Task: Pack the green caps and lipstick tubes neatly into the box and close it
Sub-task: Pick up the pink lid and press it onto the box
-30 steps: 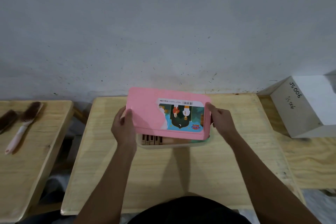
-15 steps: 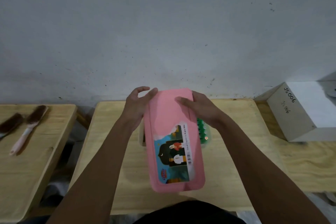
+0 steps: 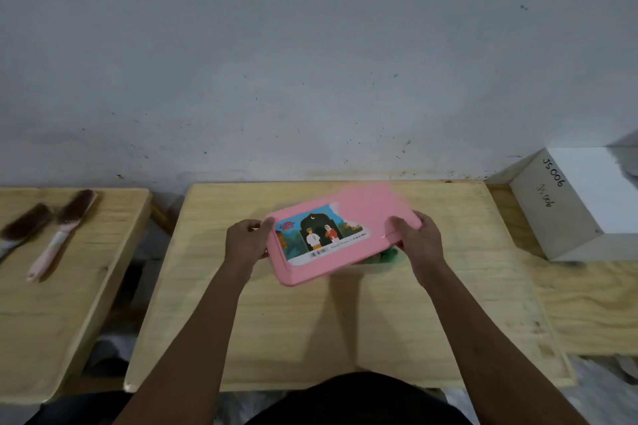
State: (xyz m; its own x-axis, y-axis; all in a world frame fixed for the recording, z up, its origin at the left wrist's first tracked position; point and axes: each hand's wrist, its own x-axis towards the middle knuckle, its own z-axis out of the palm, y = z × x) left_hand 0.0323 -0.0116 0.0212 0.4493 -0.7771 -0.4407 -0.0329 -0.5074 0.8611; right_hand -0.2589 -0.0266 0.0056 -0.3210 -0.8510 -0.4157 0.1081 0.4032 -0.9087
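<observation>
A pink lid (image 3: 366,214) with a colourful sticker lies tilted over the box, which it hides almost fully. My left hand (image 3: 247,241) grips the lid's left end and my right hand (image 3: 419,241) grips its right end. Under the lid's right front corner a few green caps (image 3: 388,256) peek out. No lipstick tubes show. The lid is a little blurred.
The box stands on a pale wooden table (image 3: 345,321) against a grey wall. To the left, another wooden table (image 3: 51,304) carries two brushes (image 3: 58,235). A white carton marked JS006 (image 3: 580,203) sits at the right.
The lid was lifted off the box, turned about half a turn in my hands, and now lies crosswise over the box with the sticker upright towards me.
</observation>
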